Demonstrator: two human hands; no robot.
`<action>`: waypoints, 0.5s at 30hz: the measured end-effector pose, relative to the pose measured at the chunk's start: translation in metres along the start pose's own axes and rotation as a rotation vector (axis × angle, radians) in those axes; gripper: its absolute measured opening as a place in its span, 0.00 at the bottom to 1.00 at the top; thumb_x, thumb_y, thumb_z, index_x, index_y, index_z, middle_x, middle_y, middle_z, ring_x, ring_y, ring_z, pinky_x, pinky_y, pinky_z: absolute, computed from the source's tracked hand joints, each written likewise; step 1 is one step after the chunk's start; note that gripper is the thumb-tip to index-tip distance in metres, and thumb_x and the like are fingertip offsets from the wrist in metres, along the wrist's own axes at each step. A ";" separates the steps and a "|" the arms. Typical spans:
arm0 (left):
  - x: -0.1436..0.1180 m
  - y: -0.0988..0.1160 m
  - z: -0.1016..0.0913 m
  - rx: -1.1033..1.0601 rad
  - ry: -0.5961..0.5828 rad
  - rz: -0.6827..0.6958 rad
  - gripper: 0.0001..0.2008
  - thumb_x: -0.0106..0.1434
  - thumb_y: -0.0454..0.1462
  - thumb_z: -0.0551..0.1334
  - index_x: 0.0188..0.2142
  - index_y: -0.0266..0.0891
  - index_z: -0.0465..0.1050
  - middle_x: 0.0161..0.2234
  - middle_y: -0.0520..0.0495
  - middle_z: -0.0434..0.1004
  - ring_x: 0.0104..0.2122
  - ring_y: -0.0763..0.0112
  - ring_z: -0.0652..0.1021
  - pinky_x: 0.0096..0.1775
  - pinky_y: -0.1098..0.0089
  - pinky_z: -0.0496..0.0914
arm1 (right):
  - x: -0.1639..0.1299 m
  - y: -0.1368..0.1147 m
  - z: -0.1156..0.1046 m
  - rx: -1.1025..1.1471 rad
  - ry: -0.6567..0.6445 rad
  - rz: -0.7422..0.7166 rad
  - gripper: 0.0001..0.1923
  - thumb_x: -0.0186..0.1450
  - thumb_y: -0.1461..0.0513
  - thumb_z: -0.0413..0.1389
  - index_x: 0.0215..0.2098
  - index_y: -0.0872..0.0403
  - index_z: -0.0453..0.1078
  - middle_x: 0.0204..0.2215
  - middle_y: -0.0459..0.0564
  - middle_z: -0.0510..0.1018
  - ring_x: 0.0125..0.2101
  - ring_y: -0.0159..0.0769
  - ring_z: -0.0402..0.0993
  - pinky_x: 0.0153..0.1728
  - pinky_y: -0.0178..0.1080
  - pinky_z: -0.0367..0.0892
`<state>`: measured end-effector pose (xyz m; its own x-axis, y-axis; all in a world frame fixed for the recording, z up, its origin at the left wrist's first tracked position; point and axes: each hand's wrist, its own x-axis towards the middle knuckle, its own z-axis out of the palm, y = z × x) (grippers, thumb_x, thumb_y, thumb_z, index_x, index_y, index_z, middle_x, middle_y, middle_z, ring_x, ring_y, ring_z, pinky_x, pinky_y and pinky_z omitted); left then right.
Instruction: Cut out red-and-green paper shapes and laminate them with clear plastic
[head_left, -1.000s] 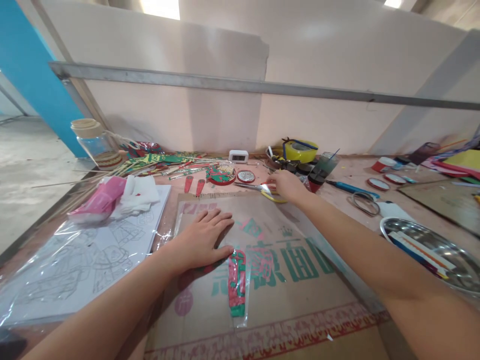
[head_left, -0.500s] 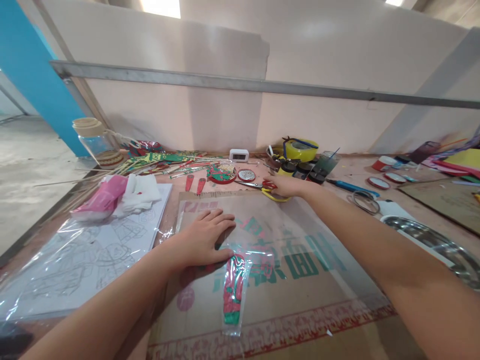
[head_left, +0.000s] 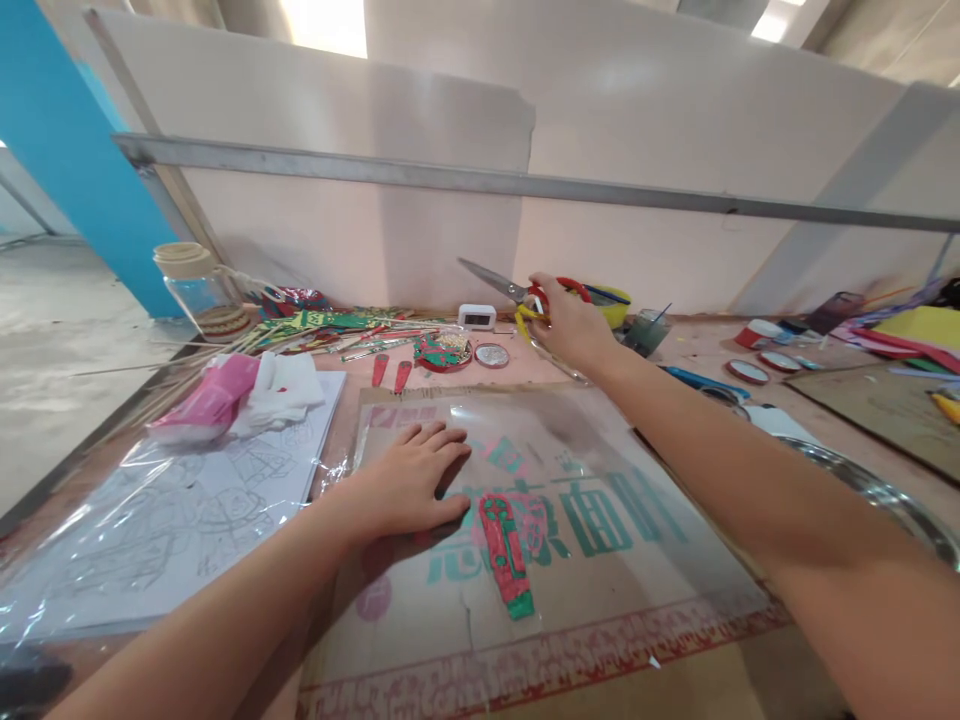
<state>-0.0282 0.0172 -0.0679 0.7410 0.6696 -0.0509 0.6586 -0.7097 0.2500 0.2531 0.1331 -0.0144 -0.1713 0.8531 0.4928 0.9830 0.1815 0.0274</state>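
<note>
Under both my forearms lies a flattened cardboard sheet (head_left: 600,620) printed with green characters and a red border, the biggest thing on the work table (head_left: 697,345). Over it, beneath my left palm and running off to my right, is a clear plastic film (head_left: 600,440), glossy with glare. To the left of my left hand (head_left: 409,478), a plastic-sleeved sheet of line drawings (head_left: 172,510) sits just beside the cardboard, and beyond it, further from me, a pink packet (head_left: 202,400) rests against crumpled white tissue (head_left: 289,385). A lidded glass jar (head_left: 191,285) stands well out to the far left by the wall.

My left hand is pressed flat, fingers spread narrow, palm down on the film. Just off its thumb, toward my right, lies a red-and-green painted cut-out (head_left: 506,555) on the cardboard, apart from the hand.

My right hand (head_left: 570,325) is raised above the table's far edge, fingers closed through the red and yellow handles of a pair of scissors (head_left: 517,292), blades pointing to the left, clear of the surface. Just below and left of that hand sit a small white clock (head_left: 477,316) and a round tin lid (head_left: 492,355); behind it, partly hidden, a yellow bowl (head_left: 611,305).
</note>
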 end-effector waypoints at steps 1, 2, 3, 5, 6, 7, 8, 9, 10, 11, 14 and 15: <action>0.000 0.001 0.001 -0.012 0.003 -0.012 0.33 0.65 0.51 0.58 0.62 0.33 0.65 0.67 0.35 0.61 0.67 0.47 0.59 0.66 0.49 0.52 | -0.003 -0.001 -0.002 0.025 -0.004 0.036 0.30 0.66 0.61 0.53 0.65 0.57 0.56 0.42 0.61 0.80 0.39 0.54 0.76 0.34 0.42 0.66; 0.001 0.003 0.003 -0.029 0.014 -0.036 0.35 0.64 0.53 0.58 0.63 0.32 0.63 0.67 0.34 0.60 0.67 0.47 0.59 0.66 0.49 0.52 | -0.006 -0.002 -0.004 0.049 -0.003 0.062 0.29 0.65 0.60 0.55 0.64 0.56 0.58 0.40 0.60 0.81 0.39 0.55 0.77 0.34 0.43 0.66; 0.002 0.004 0.005 -0.053 0.032 -0.067 0.39 0.63 0.54 0.59 0.65 0.31 0.60 0.68 0.32 0.57 0.68 0.46 0.57 0.66 0.50 0.52 | -0.010 -0.002 -0.005 0.079 0.016 0.083 0.29 0.64 0.59 0.57 0.62 0.56 0.60 0.39 0.60 0.81 0.39 0.55 0.77 0.35 0.43 0.67; 0.004 0.005 0.009 -0.128 0.091 -0.154 0.47 0.61 0.54 0.62 0.69 0.28 0.49 0.71 0.27 0.46 0.70 0.46 0.52 0.66 0.51 0.52 | -0.014 0.002 -0.010 0.166 0.096 0.137 0.29 0.63 0.59 0.58 0.61 0.54 0.62 0.41 0.58 0.81 0.40 0.55 0.78 0.38 0.45 0.69; 0.005 0.005 0.011 -0.183 0.134 -0.203 0.51 0.59 0.53 0.63 0.70 0.28 0.43 0.71 0.26 0.41 0.70 0.46 0.49 0.66 0.51 0.53 | -0.014 0.006 -0.013 0.207 0.144 0.171 0.29 0.63 0.60 0.58 0.61 0.53 0.62 0.43 0.57 0.81 0.40 0.54 0.78 0.40 0.46 0.70; 0.007 0.005 0.013 -0.252 0.183 -0.242 0.53 0.59 0.51 0.64 0.71 0.29 0.38 0.72 0.26 0.38 0.70 0.47 0.49 0.66 0.51 0.53 | -0.014 0.011 -0.016 0.241 0.191 0.206 0.29 0.63 0.60 0.57 0.61 0.53 0.61 0.45 0.57 0.80 0.41 0.52 0.78 0.41 0.47 0.71; 0.008 0.005 0.014 -0.343 0.237 -0.267 0.53 0.58 0.49 0.65 0.71 0.31 0.35 0.72 0.27 0.39 0.69 0.47 0.53 0.65 0.51 0.55 | -0.012 0.017 -0.019 0.265 0.235 0.241 0.28 0.63 0.61 0.57 0.61 0.53 0.61 0.46 0.57 0.79 0.41 0.51 0.78 0.43 0.48 0.71; 0.010 0.005 0.015 -0.458 0.295 -0.286 0.53 0.58 0.47 0.65 0.72 0.33 0.35 0.71 0.27 0.45 0.67 0.47 0.60 0.63 0.51 0.59 | -0.009 0.024 -0.022 0.283 0.276 0.273 0.27 0.63 0.61 0.56 0.60 0.54 0.61 0.48 0.57 0.78 0.42 0.49 0.78 0.44 0.49 0.71; 0.011 0.005 0.015 -0.593 0.339 -0.305 0.51 0.58 0.46 0.66 0.72 0.36 0.36 0.68 0.28 0.55 0.62 0.49 0.69 0.60 0.51 0.64 | -0.006 0.032 -0.024 0.310 0.321 0.302 0.26 0.63 0.62 0.56 0.59 0.54 0.61 0.49 0.58 0.78 0.42 0.48 0.78 0.45 0.49 0.70; 0.012 0.005 0.014 -0.747 0.355 -0.327 0.49 0.58 0.44 0.66 0.71 0.39 0.40 0.63 0.31 0.65 0.55 0.53 0.76 0.56 0.53 0.69 | -0.003 0.039 -0.026 0.349 0.368 0.330 0.25 0.62 0.63 0.56 0.58 0.54 0.62 0.50 0.58 0.77 0.42 0.46 0.78 0.46 0.49 0.70; 0.014 0.006 0.010 -1.138 0.234 -0.403 0.36 0.58 0.43 0.69 0.63 0.38 0.61 0.41 0.41 0.82 0.36 0.61 0.83 0.40 0.62 0.76 | 0.000 0.057 -0.024 0.469 0.465 0.366 0.23 0.62 0.65 0.56 0.55 0.55 0.63 0.50 0.58 0.76 0.42 0.43 0.78 0.47 0.48 0.70; 0.015 0.006 0.009 -1.201 0.180 -0.418 0.29 0.58 0.44 0.68 0.57 0.36 0.68 0.35 0.43 0.82 0.32 0.63 0.82 0.35 0.64 0.75 | -0.001 0.062 -0.022 0.499 0.479 0.358 0.23 0.62 0.65 0.55 0.55 0.55 0.62 0.50 0.58 0.76 0.42 0.43 0.78 0.47 0.47 0.71</action>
<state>-0.0119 0.0205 -0.0755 0.4179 0.8792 -0.2290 0.2346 0.1390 0.9621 0.3153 0.1326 0.0062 0.3097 0.6177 0.7229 0.8077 0.2301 -0.5428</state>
